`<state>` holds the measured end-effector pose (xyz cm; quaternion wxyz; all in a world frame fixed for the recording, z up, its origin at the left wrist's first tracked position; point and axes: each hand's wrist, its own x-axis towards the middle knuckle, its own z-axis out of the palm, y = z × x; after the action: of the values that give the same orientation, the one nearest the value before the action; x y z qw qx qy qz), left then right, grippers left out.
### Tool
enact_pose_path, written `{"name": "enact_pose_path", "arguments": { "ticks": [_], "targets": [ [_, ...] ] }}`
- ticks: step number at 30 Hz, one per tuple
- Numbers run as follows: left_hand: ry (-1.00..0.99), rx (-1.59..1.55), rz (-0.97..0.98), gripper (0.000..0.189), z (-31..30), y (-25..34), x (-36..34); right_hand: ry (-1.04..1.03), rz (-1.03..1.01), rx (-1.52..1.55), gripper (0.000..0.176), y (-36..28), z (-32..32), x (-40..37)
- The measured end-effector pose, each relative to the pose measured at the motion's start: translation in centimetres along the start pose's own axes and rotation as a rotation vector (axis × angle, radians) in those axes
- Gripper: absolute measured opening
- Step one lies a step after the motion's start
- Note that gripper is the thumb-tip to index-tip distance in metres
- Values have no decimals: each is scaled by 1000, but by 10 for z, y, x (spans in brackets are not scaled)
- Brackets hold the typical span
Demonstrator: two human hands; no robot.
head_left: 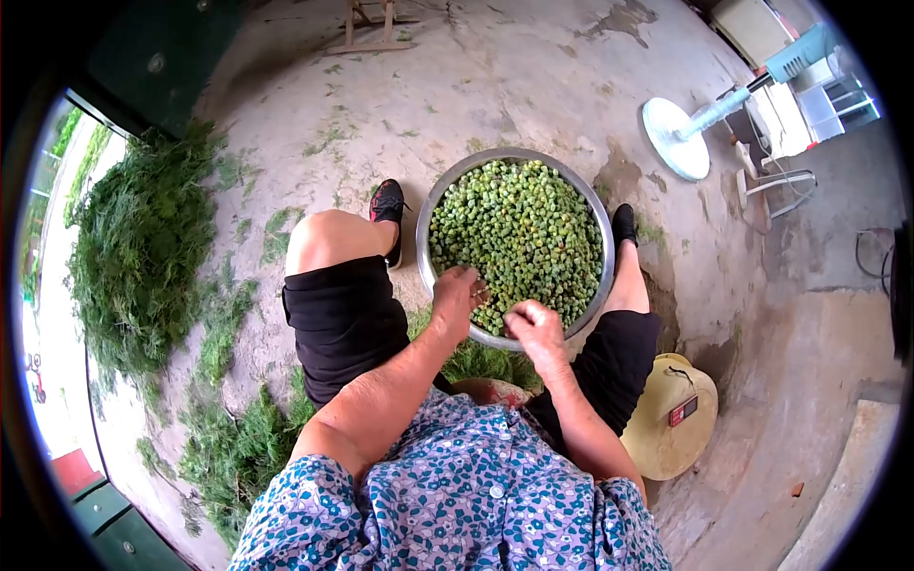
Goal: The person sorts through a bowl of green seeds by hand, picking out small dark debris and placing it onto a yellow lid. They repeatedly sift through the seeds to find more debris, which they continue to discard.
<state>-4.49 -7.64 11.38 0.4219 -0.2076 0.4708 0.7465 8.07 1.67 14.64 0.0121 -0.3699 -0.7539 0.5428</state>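
Note:
A wide metal basin sits on the floor between my legs, heaped with small, round green fruits or cones. At the basin's near left edge, my left hand is over the pile with its fingers curled inward. A few small pieces show against those fingers. My right hand is at the near rim, a little to the right, fingertips bent and pressed together. Whatever it may hold is hidden. A short gap separates the two hands.
Feathery green branches are piled at the left, with more sprigs nearer me. A straw hat with a small red-and-black device lies at my right. Farther back stand a pale blue fan base and a wooden stool.

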Motion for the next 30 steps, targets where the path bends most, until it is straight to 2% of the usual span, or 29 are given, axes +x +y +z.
{"name": "enact_pose_path", "arguments": {
  "ticks": [3, 4, 6, 9, 12, 15, 18, 19, 20, 22, 23, 24, 26, 28, 30],
  "targets": [
    [-3, -15, 7, 37, -2, 0, 0, -47, -151, -190, 14, 14, 12, -9],
    [4, -15, 9, 38, -3, -1, 1, -81, -206, -369, 16, 25, 18, -8],
    [25, 5, 6, 36, -4, 0, 1, -173, -59, -517, 19, 23, 22, -14],
    [60, 48, -4, 29, -5, 2, -1, -261, -157, -515, 20, 50, 33, -11],
    [83, 138, -55, 26, -7, -1, 1, -378, -47, -656, 16, 38, 28, -14],
    [108, 191, -105, 25, -7, 1, -4, -326, 86, -644, 20, 36, 30, -4],
    [159, 189, -96, 23, -4, 6, -11, -114, -62, -652, 27, 49, 32, 10],
    [147, 191, -95, 22, -6, 7, -11, -97, 19, -632, 32, 47, 32, 19],
    [152, 202, -95, 22, -6, 9, -12, 3, -109, -629, 30, 48, 32, 26],
    [161, 226, -98, 21, -5, 11, -12, 59, -127, -632, 26, 33, 30, 43],
    [124, 231, -108, 21, -10, 8, -8, 21, -135, -703, 23, 28, 28, 54],
    [111, 222, -113, 22, -10, 8, -8, 74, -298, -774, 27, 33, 30, 64],
    [86, 202, -121, 22, -7, 11, -11, 80, -326, -771, 35, 40, 36, 84],
    [76, 204, -121, 23, -3, 14, -14, 3, -191, -843, 47, 34, 39, 99],
    [67, 215, -107, 24, -4, 15, -13, -2, -143, -878, 48, 40, 45, 112]
  ]
}}
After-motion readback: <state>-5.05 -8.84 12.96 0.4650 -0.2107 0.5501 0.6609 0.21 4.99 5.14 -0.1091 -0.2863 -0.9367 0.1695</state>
